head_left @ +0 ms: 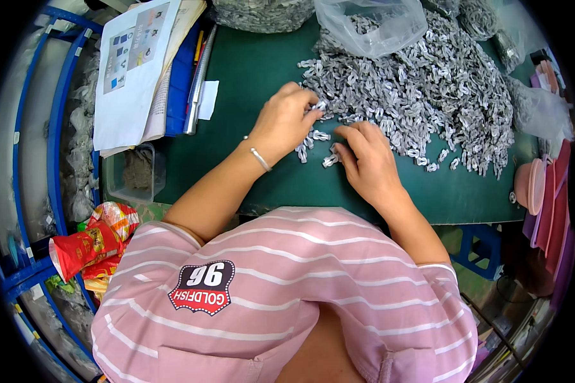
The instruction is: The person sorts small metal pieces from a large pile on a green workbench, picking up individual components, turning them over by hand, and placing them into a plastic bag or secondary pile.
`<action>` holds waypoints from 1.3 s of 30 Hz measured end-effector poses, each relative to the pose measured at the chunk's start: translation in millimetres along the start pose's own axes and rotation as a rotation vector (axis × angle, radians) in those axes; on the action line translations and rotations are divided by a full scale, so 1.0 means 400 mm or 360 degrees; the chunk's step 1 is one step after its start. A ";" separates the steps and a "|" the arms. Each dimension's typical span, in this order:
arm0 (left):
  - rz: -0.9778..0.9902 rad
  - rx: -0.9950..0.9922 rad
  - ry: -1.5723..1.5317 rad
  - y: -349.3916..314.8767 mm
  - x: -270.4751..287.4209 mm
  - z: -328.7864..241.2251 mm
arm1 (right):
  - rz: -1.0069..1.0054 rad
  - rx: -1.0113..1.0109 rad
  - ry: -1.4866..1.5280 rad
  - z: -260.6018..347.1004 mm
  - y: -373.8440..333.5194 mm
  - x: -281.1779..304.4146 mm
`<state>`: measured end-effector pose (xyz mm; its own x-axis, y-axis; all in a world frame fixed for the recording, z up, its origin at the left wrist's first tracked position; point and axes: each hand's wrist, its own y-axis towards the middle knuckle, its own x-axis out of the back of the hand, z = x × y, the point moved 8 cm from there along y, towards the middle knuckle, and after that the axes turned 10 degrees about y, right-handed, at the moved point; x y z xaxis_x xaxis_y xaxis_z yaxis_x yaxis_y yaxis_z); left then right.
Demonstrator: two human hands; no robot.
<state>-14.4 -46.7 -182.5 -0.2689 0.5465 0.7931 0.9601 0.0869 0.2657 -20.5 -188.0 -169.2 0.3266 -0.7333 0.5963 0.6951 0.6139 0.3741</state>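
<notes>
A large heap of small grey, translucent plastic clips spreads over the green tabletop. At the heap's left edge, my left hand has its thumb and forefinger closed around one or more small plastic clips. My right hand lies at the heap's near edge, fingers curled, with a gap between thumb and forefinger. A loose clip is beside the right thumb tip. Several more clips lie on the table between the two hands.
A clear plastic bag rests on the heap's far side. Papers, a blue folder and a metal ruler lie at left, above a clear plastic box. Blue shelving stands left; pink containers are at right.
</notes>
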 end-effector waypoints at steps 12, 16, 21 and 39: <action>0.0195 0.0678 -0.1787 -0.062 -0.033 0.068 | 0.0124 0.0239 -0.0149 -0.024 0.087 -0.021; 0.0364 0.0828 -0.2866 -0.104 -0.069 0.052 | 0.0200 0.0362 -0.0200 -0.018 0.079 -0.022; 0.0447 0.0957 -0.2828 -0.128 -0.070 0.021 | 0.0059 -0.0027 0.0227 -0.043 0.053 0.011; 0.0286 0.0747 -0.1875 -0.144 -0.050 -0.021 | -0.0033 0.0071 0.0869 -0.003 0.001 0.031</action>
<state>-64.8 -69.6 -209.0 -0.1350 0.9641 -0.2285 0.9752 0.0884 -0.2031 -15.3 -196.9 -162.5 0.6065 -0.7831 0.1375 0.6810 0.6009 0.4186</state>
